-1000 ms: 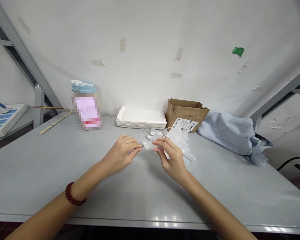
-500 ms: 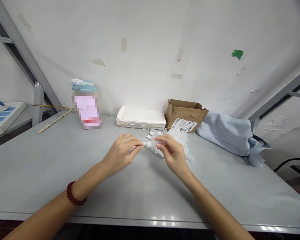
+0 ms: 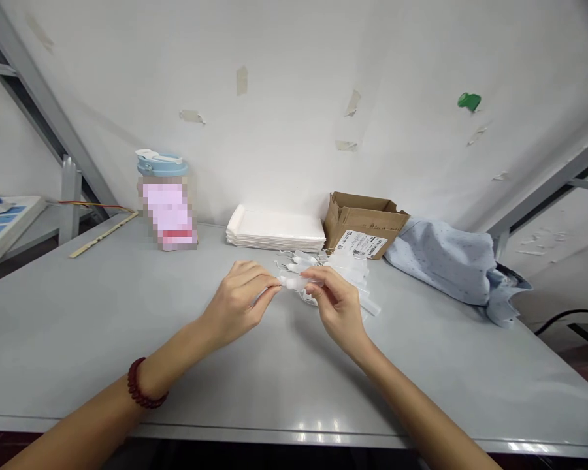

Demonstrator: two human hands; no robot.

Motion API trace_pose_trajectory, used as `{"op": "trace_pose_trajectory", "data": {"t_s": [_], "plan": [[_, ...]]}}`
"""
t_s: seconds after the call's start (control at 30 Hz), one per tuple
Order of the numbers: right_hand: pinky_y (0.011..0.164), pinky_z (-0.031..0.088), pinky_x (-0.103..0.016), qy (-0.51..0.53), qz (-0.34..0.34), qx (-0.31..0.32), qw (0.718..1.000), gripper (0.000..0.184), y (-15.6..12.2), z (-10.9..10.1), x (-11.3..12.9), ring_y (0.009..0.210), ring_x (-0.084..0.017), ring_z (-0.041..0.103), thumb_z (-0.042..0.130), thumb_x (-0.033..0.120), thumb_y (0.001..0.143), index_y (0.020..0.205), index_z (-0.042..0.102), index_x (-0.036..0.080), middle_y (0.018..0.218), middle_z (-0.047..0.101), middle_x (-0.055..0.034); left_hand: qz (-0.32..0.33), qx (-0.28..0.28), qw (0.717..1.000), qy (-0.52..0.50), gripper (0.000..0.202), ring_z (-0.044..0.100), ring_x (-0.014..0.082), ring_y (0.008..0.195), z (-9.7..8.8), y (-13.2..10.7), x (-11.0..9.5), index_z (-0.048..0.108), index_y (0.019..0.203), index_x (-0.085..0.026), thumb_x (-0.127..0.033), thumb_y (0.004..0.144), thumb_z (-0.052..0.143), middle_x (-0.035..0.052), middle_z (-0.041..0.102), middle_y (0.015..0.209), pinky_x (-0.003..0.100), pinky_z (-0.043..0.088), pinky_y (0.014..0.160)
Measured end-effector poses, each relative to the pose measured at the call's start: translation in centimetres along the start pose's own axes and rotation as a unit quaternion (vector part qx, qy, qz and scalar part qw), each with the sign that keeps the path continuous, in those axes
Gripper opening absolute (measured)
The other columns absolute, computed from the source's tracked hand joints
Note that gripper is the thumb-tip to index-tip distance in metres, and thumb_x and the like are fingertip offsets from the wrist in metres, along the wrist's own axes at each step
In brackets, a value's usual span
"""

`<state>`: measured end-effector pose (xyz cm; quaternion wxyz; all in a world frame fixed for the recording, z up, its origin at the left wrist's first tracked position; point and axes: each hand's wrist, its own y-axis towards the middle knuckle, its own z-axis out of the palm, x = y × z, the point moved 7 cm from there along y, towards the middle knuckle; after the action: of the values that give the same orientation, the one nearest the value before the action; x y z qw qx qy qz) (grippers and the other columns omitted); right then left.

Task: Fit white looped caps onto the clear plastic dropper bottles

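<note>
Both my hands meet above the middle of the grey table [image 3: 102, 326]. My left hand [image 3: 240, 301], with a red bead bracelet on the wrist, pinches the left end of a small white translucent piece [image 3: 294, 282]. My right hand [image 3: 337, 305] pinches the same piece from the right, fingers curled. Just behind my hands lies a pile of similar small white pieces with thin strings [image 3: 343, 274].
A stack of flat white bags [image 3: 277, 230] lies by the wall, with an open cardboard box [image 3: 365, 225] to its right and a light blue cloth [image 3: 451, 264] beyond. A blue-lidded jar [image 3: 164, 199] stands at back left. A wooden stick [image 3: 102, 234] lies further left.
My hands have stayed almost in place, fingers shifting slightly on the small white piece. The view has drifted a little.
</note>
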<state>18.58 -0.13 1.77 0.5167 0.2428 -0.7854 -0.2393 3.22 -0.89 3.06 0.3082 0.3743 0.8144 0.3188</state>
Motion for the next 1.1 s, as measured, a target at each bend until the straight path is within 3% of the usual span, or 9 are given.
{"op": "trace_pose_trajectory", "data": {"t_s": [0.23, 0.53, 0.67, 0.77, 0.87, 0.93, 1.1], "plan": [[0.06, 0.047, -0.027, 0.009, 0.01, -0.005, 1.0, 0.016, 1.1, -1.4, 0.0, 0.073, -0.014, 0.057, 0.053, 0.017, 0.086, 0.096, 0.066, 0.02, 0.093, 0.064, -0.0055, -0.036, -0.037, 0.999, 0.003, 0.004, 0.059, 0.0161, 0.073, -0.6, 0.3, 0.1, 0.061, 0.086, -0.018, -0.015, 0.084, 0.059, 0.0021, 0.069, 0.079, 0.032, 0.04, 0.071], [0.057, 0.049, -0.027, -0.003, 0.004, 0.016, 1.0, 0.016, 0.8, -0.7, 0.2, 0.067, -0.013, 0.058, 0.052, 0.019, 0.086, 0.093, 0.066, 0.021, 0.092, 0.065, -0.0055, -0.01, -0.019, 1.0, 0.002, 0.011, 0.056, 0.0154, 0.07, -0.3, 0.0, -0.1, 0.061, 0.082, -0.018, -0.012, 0.086, 0.052, 0.0018, 0.066, 0.073, 0.033, 0.04, 0.071], [0.054, 0.048, -0.026, 0.003, 0.007, 0.035, 0.999, 0.016, 0.7, -0.6, 0.1, 0.06, -0.011, 0.057, 0.051, 0.018, 0.086, 0.092, 0.066, 0.02, 0.091, 0.065, -0.0053, -0.027, -0.008, 1.0, -0.014, 0.012, 0.055, 0.015, 0.07, -0.1, 0.0, -0.1, 0.061, 0.08, -0.017, -0.012, 0.086, 0.052, 0.0022, 0.065, 0.073, 0.033, 0.041, 0.07], [0.056, 0.05, -0.027, -0.016, 0.003, 0.055, 0.998, 0.015, 0.5, -0.1, -0.2, 0.062, -0.012, 0.058, 0.051, 0.019, 0.087, 0.093, 0.065, 0.02, 0.09, 0.066, -0.0052, -0.029, 0.028, 0.999, -0.003, 0.013, 0.056, 0.0154, 0.07, 0.2, 0.2, 0.4, 0.062, 0.079, -0.018, -0.013, 0.086, 0.051, 0.0021, 0.066, 0.072, 0.033, 0.041, 0.072], [0.067, 0.053, -0.032, -0.104, -0.023, 0.087, 0.991, 0.017, 0.3, 1.1, -0.9, 0.077, -0.018, 0.062, 0.053, 0.017, 0.086, 0.101, 0.061, 0.017, 0.093, 0.066, -0.0085, -0.023, 0.081, 0.996, 0.023, 0.014, 0.057, 0.017, 0.072, -0.1, 0.5, 1.6, 0.063, 0.075, -0.019, -0.015, 0.083, 0.053, 0.0011, 0.067, 0.07, 0.034, 0.041, 0.074], [0.076, 0.053, -0.04, -0.198, -0.053, 0.096, 0.974, 0.026, 0.1, 2.0, -1.4, 0.092, -0.024, 0.06, 0.053, 0.013, 0.085, 0.111, 0.056, 0.015, 0.101, 0.064, -0.0131, -0.052, 0.086, 0.994, 0.035, 0.014, 0.058, 0.0177, 0.072, -1.2, 0.7, 3.3, 0.063, 0.07, -0.019, -0.018, 0.081, 0.054, 0.0008, 0.067, 0.068, 0.032, 0.041, 0.071], [0.087, 0.048, -0.046, -0.357, -0.108, 0.148, 0.916, 0.028, -0.5, 3.9, -2.5, 0.11, -0.03, 0.052, 0.048, 0.006, 0.085, 0.112, 0.054, 0.011, 0.116, 0.057, -0.0202, -0.226, 0.098, 0.964, 0.1, 0.017, 0.059, 0.0196, 0.071, -3.8, 0.1, 8.4, 0.064, 0.063, -0.019, -0.027, 0.074, 0.054, 0.0032, 0.067, 0.07, 0.028, 0.041, 0.063]]}}
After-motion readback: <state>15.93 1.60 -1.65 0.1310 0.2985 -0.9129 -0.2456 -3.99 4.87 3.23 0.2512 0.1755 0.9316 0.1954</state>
